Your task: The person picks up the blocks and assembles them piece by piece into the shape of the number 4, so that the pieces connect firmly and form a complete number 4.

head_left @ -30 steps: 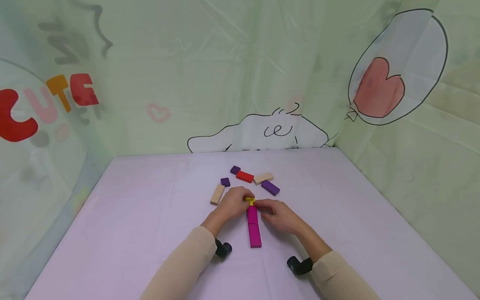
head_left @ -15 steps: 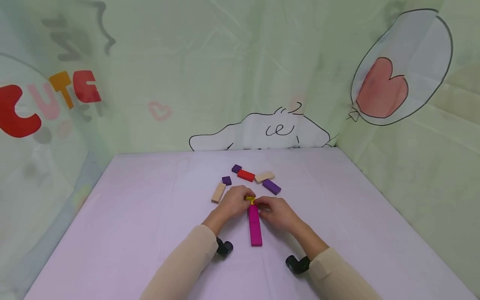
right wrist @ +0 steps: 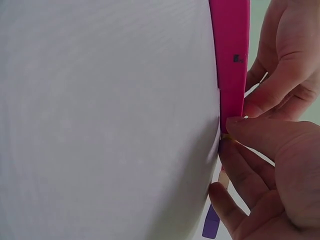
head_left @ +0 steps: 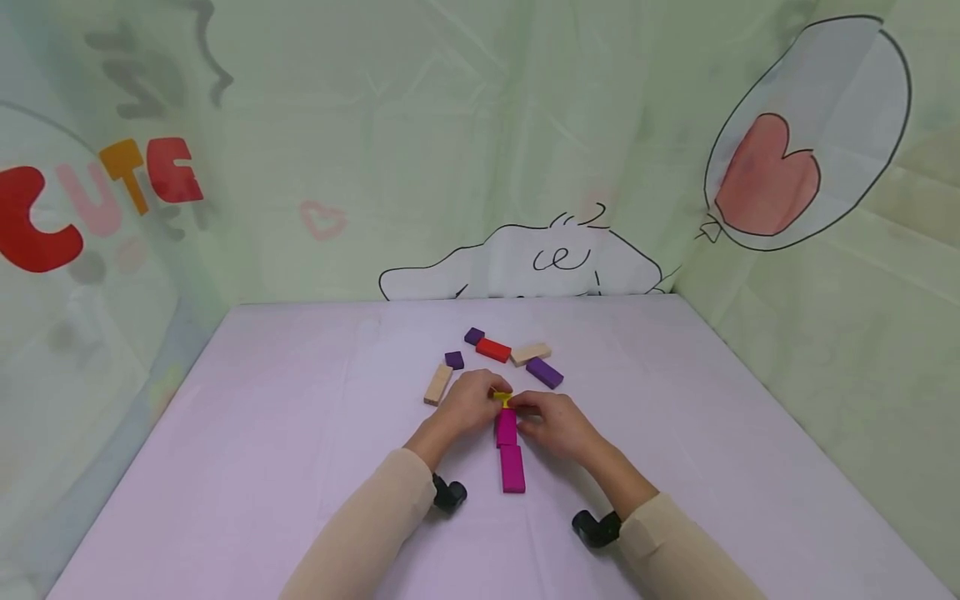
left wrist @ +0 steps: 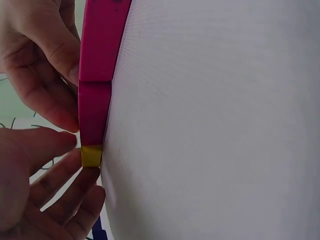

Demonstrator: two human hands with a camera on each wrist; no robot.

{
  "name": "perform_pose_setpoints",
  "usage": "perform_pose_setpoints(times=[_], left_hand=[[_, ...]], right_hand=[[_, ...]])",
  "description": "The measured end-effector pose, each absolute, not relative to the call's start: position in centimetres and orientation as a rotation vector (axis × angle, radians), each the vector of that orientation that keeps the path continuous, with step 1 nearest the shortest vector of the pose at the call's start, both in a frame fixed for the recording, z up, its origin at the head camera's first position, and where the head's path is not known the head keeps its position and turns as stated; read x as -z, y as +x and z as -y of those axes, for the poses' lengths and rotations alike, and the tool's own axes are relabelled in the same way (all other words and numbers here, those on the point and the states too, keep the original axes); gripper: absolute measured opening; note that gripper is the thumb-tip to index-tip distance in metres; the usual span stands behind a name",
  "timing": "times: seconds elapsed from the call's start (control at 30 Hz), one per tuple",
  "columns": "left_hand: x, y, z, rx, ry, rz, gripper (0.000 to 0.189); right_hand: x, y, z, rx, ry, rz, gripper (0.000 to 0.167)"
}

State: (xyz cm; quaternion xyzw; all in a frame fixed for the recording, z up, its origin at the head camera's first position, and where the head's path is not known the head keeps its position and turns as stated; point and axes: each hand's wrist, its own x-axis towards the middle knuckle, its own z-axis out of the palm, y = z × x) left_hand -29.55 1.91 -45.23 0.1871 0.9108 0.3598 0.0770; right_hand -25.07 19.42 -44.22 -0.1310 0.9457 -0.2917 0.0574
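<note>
Two pink blocks lie end to end on the table; the nearer pink block [head_left: 512,469] sits slightly right of the farther pink block [head_left: 506,429]. At their far end is a yellow block [head_left: 502,399], whose end face shows in the left wrist view. My left hand [head_left: 471,402] holds the yellow block from the left, thumb and fingertips about it. From the right, my right hand [head_left: 558,425] has its fingertips at the joint of yellow and pink; in the right wrist view its thumb [right wrist: 260,131] touches the pink end and its fingers curl by the yellow edge, partly hiding it.
Beyond the hands lie a plain wood block [head_left: 438,385], two small purple blocks, the closer purple block [head_left: 454,360] and the farther purple block [head_left: 474,336], a red block [head_left: 493,349], another wood block [head_left: 530,354] and a long purple block [head_left: 544,372]. A printed curtain [head_left: 322,150] hangs behind.
Half a second ago the two pink blocks stood almost in line; now the farther one sits a little left of the nearer one. Both hands stay nearly in place, and the head view shifts slightly.
</note>
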Motion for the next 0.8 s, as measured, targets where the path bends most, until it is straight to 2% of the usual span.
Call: perform_pose_setpoints(times=[0.27, 0.53, 0.8], left_hand=[[44.7, -28.6, -0.4, -0.996, 0.618, -2.755, 0.035], [44.3, -26.1, 0.7, -0.873, 0.628, -2.766, 0.053], [44.3, -23.9, 0.5, -0.739, 0.709, -2.775, 0.053]], right_hand=[[43.9, -24.7, -19.7, 0.940, -0.421, -2.827, 0.039], [43.4, -25.1, -19.8, 0.905, -0.496, -2.839, 0.043], [44.1, -25.5, -19.8, 0.808, -0.554, -2.857, 0.042]])
